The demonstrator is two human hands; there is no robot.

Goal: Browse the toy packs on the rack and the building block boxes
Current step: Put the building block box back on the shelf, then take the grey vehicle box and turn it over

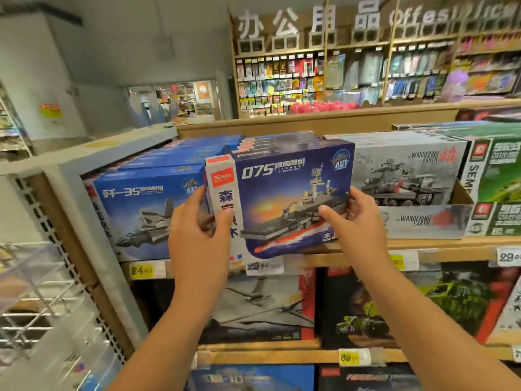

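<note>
Both hands, left (197, 235) and right (358, 224), grip the warship box (287, 198), hiding its lower corners.

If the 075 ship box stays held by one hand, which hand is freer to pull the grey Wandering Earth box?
Right. The right hand grips the 075 ship box at the edge beside the Wandering Earth box; the left hand is farther away.

We reach both bare arms up toward twelve o'clock, our left hand (197, 235) at nine and right hand (358, 221) at three, fingers curled in a grip.
</note>
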